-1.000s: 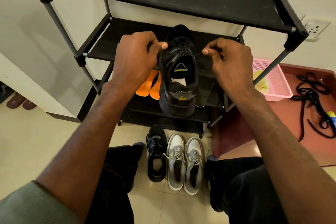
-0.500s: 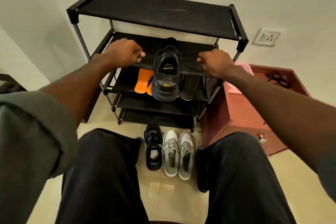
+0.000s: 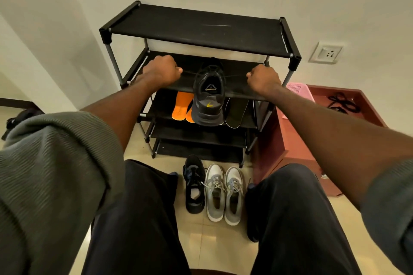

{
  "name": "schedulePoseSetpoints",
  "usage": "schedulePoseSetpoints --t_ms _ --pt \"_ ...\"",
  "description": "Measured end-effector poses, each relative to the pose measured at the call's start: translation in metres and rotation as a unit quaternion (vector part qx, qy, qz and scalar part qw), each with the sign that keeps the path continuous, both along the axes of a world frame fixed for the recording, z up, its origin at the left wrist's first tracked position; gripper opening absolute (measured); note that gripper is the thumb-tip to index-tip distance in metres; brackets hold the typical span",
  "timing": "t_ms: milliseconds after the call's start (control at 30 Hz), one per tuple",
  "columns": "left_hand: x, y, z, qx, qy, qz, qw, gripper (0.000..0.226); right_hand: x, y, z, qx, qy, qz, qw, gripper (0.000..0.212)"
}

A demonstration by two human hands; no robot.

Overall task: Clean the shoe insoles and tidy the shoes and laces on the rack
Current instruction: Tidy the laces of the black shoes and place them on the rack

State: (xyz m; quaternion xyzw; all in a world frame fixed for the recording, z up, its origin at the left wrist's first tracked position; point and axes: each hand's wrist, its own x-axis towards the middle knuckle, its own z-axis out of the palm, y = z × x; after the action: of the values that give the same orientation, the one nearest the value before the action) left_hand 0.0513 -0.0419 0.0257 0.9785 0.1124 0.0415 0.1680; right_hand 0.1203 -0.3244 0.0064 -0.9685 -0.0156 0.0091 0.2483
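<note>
A black shoe [image 3: 209,96] with a yellow logo hangs in front of the black shoe rack [image 3: 196,29], heel toward me. Its black lace runs taut to both sides. My left hand [image 3: 162,72] pinches the left lace end, and my right hand [image 3: 262,80] pinches the right end, each well out from the shoe. Two orange insoles [image 3: 182,107] and a dark insole [image 3: 237,114] lie on a lower shelf behind the shoe. On the floor stand a black shoe [image 3: 194,184] and a grey pair [image 3: 224,192].
A pink basket [image 3: 298,90] sits on a reddish cabinet [image 3: 297,140] right of the rack, with loose black laces [image 3: 342,102] on its top. A wall socket [image 3: 325,52] is above it. My knees frame the floor shoes.
My hands have spread apart from the shoe, drawing the lace ends outward. The camera has pulled back and up, so the rack looks smaller.
</note>
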Motion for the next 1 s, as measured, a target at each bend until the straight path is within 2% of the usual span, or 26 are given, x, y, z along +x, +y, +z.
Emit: schedulePoseSetpoints --t_ms 67,133,167,233,367,500,567,633,667,700,767,800,833,933,1000 --pt "0.006 -0.009 0.008 -0.074 -0.017 0.03 0.997 0.031 0.005 0.007 0.005 0.176 0.09 -0.04 0.98 0.025" --pt "0.013 -0.022 0.019 -0.174 -0.033 0.039 0.983 0.029 0.004 0.017 0.019 0.369 0.21 -0.066 0.903 0.031" --pt "0.013 -0.033 0.027 -0.221 -0.031 0.037 0.974 0.025 0.002 0.023 0.028 0.433 0.251 -0.055 0.864 0.033" --pt "0.014 -0.053 0.04 -0.264 -0.032 0.025 0.964 0.021 -0.005 0.038 0.043 0.464 0.298 -0.012 0.834 0.038" --pt "0.012 -0.084 0.056 -0.27 -0.049 0.006 0.962 0.021 -0.014 0.065 0.059 0.438 0.359 0.054 0.822 0.046" --pt "0.006 -0.098 0.061 -0.243 -0.061 -0.012 0.968 0.026 -0.008 0.072 0.066 0.474 0.393 -0.024 0.788 0.05" --pt "0.0 -0.092 0.064 -0.261 0.005 -0.075 0.962 0.034 -0.006 0.071 0.068 0.453 0.369 -0.059 0.81 0.05" --pt "-0.01 -0.081 0.063 -0.284 0.12 -0.133 0.942 0.043 -0.001 0.069 0.067 0.405 0.349 -0.048 0.844 0.042" --pt "-0.011 -0.075 0.057 -0.276 0.146 -0.146 0.939 0.044 0.001 0.068 0.066 0.394 0.347 -0.04 0.85 0.04" --pt "-0.01 -0.069 0.049 -0.256 0.141 -0.147 0.945 0.041 0.002 0.067 0.065 0.393 0.343 -0.04 0.852 0.039" --pt "-0.001 -0.06 0.025 -0.21 0.063 -0.126 0.968 0.029 0.004 0.065 0.063 0.389 0.329 -0.049 0.859 0.04" --pt "0.004 -0.056 0.015 -0.227 0.029 -0.116 0.967 0.026 0.003 0.065 0.064 0.391 0.324 -0.048 0.86 0.041" --pt "0.008 -0.057 0.006 -0.282 0.019 -0.123 0.951 0.029 0.002 0.065 0.064 0.393 0.317 -0.049 0.862 0.041" --pt "0.022 -0.067 -0.017 -0.466 0.042 -0.171 0.867 0.038 0.001 0.064 0.067 0.395 0.307 -0.041 0.865 0.041" --pt "0.027 -0.077 -0.027 -0.495 0.03 -0.172 0.851 0.033 0.0 0.06 0.071 0.38 0.303 -0.033 0.873 0.041"
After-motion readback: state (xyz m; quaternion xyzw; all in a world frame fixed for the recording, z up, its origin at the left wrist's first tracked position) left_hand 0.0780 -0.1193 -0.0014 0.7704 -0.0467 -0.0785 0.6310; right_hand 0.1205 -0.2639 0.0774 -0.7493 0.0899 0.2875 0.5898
